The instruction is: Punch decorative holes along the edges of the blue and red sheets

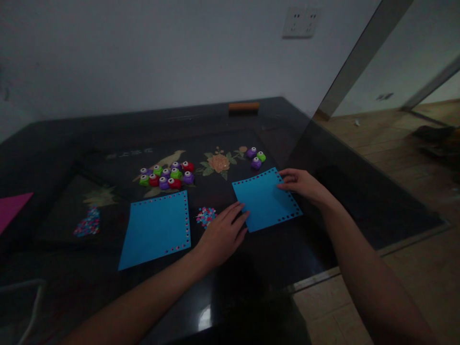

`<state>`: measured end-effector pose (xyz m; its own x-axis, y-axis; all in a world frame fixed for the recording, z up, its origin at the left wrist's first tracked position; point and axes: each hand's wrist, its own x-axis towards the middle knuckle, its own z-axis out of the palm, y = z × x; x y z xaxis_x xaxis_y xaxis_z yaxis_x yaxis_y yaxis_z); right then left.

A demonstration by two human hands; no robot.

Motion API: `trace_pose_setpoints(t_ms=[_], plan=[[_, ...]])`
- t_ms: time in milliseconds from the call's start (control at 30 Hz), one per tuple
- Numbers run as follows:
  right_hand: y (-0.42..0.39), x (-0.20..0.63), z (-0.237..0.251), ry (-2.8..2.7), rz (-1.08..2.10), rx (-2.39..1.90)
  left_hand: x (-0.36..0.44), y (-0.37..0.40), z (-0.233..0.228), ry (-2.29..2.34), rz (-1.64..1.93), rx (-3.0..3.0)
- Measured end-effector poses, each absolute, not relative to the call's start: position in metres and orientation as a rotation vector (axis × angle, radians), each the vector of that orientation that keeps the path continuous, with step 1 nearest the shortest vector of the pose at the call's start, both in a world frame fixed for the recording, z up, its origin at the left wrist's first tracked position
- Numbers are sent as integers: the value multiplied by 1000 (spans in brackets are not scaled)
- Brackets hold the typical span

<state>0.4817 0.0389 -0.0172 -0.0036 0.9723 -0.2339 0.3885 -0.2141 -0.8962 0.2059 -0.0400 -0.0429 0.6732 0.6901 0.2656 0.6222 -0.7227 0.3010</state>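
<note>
A blue sheet of paper (pixel 266 201) with small punched holes along several edges lies between my two hands. My right hand (pixel 304 186) has its thumb and fingers closed on the sheet's right edge. My left hand (pixel 226 232) lies with its fingers stretched out, fingertips touching the left edge. Another blue sheet (pixel 158 230), punched along its top, right side and part of the bottom, lies to the left. Paper confetti (pixel 206 216) is heaped beside my left hand. Beyond the right sheet stand purple and green paper punches (pixel 256 163).
More red, green and purple punches (pixel 165 177) cluster behind the left sheet. A second confetti pile (pixel 88 223) and a pink sheet (pixel 13 209) are at the left. An orange-brown cylinder (pixel 244 107) lies at the back of the dark glossy table (pixel 201 124), near the wall.
</note>
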Motion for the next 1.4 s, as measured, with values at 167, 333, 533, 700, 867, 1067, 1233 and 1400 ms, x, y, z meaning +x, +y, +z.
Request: trace_pose_setpoints(t_ms=[167, 333, 533, 700, 867, 1067, 1233, 1400], plan=[[39, 483, -16, -1433, 1144, -1671, 206, -40, -44, 1066, 549, 2707], [43, 490, -24, -1537, 961, -1718, 206, -40, -45, 1060, 565, 2702], [48, 495, -33, -1696, 824, -1754, 206, -40, -43, 1059, 544, 2719], [48, 495, -33, -1738, 794, -1773, 206, -40, -44, 1059, 559, 2707], [48, 494, -32, -1754, 776, -1789, 206, -40, -45, 1060, 571, 2700], [47, 491, -31, -1784, 737, -1827, 206, -40, -42, 1069, 537, 2713], [46, 490, -29, -1815, 698, -1846, 206, -40, -41, 1081, 505, 2714], [46, 490, -29, -1808, 712, -1853, 206, -41, -42, 1070, 516, 2712]])
